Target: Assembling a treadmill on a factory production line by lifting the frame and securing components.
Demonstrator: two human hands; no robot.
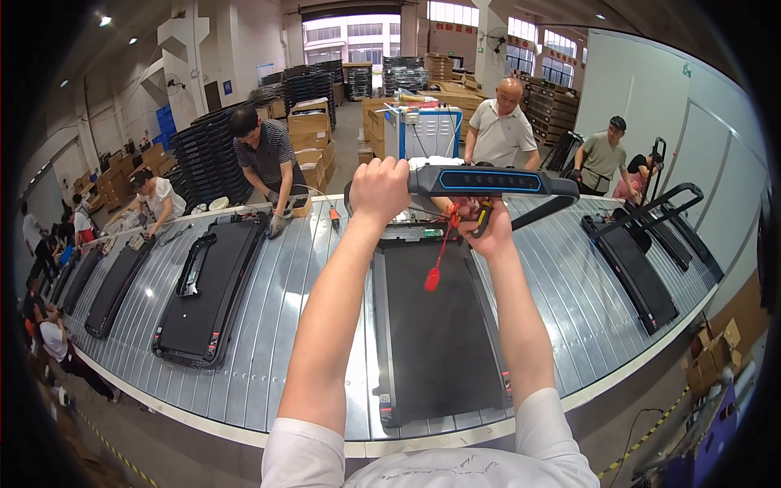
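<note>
Two bare hands reach out over a black flat treadmill deck with a dark running belt that lies lengthwise on the long ribbed grey metal bench. The left hand is curled tight around the left end of the deck's raised black handlebar console with a blue-outlined panel, which stands up at the far end of the deck. The right hand sits just under that console, its fingers closed on an orange-and-black tool handle; how the tool meets the console is hidden by the hand. A thin red cord with a red clip at its end hangs down from near the right hand and dangles over the belt.

To the left on the same bench lies a second black treadmill with its handlebar folded flat, and further left more dark decks follow the curve. To the right, another black treadmill with a raised handle frame rests near the bench edge. Across the bench, a person in a striped dark shirt with gloved hands bends over the far edge, and a person in a light polo shirt stands behind the console. Stacks of brown cardboard boxes fill the hall beyond.
</note>
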